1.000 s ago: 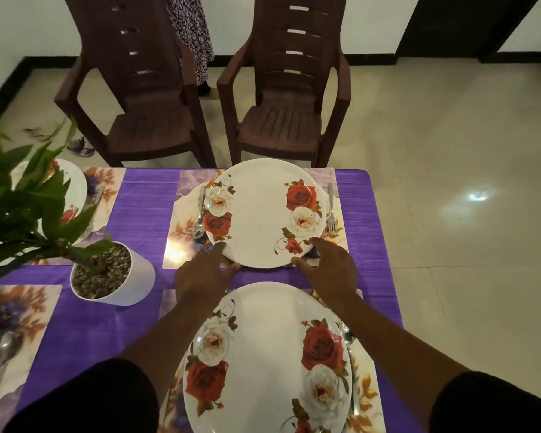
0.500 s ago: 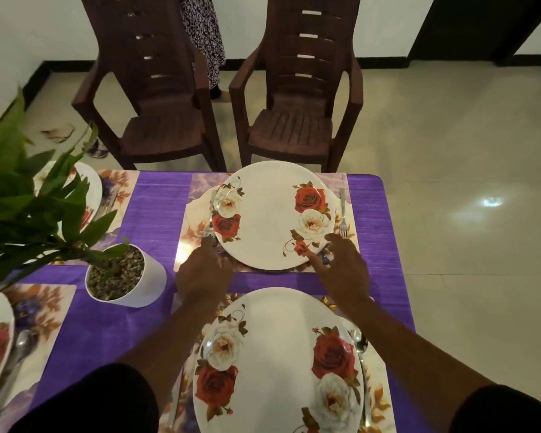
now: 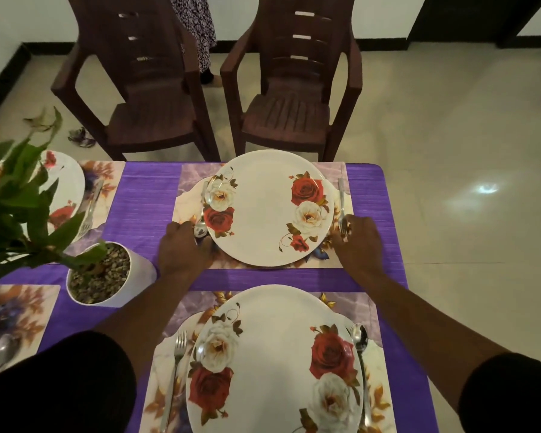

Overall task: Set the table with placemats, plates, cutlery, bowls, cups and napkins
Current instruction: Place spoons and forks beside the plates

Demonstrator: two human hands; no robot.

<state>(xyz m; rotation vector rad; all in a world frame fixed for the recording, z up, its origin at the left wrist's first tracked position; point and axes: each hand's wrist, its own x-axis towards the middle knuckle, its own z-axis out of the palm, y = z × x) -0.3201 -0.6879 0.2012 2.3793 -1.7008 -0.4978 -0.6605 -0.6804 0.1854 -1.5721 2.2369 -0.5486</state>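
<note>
Head view: far setting is being squared up. Left hand (image 3: pixel 181 250) is laid at the near-left corner of the far placemat (image 3: pixel 331 170), fingers curled over at the bowl end of the spoon (image 3: pixel 201 214); whether the spoon or mat edge is actually pinched cannot be told. Right hand (image 3: pixel 355 242) is set at the near-right corner, fingers bent around the tine end of the fork (image 3: pixel 341 198); firm grip cannot be confirmed. Far plate (image 3: pixel 266 210) is sat centred on the mat, between spoon and fork.

Step done well, as judged: cutlery to be kept parallel to the plate rim and just beside it, not under it; both sides nudged together so the mat isn't skewed; plate not to be dragged.

Near plate (image 3: pixel 278 354) is on its own mat with fork left, spoon right. No bowls, cups or napkins seen yet.

Surface: purple tablecloth (image 3: pixel 144 195), potted plant (image 3: pixel 103 273) at left, more settings beyond it. Room: two brown chairs (image 3: pixel 291 114) behind the table, glossy tiled floor (image 3: pixel 450 135)
</note>
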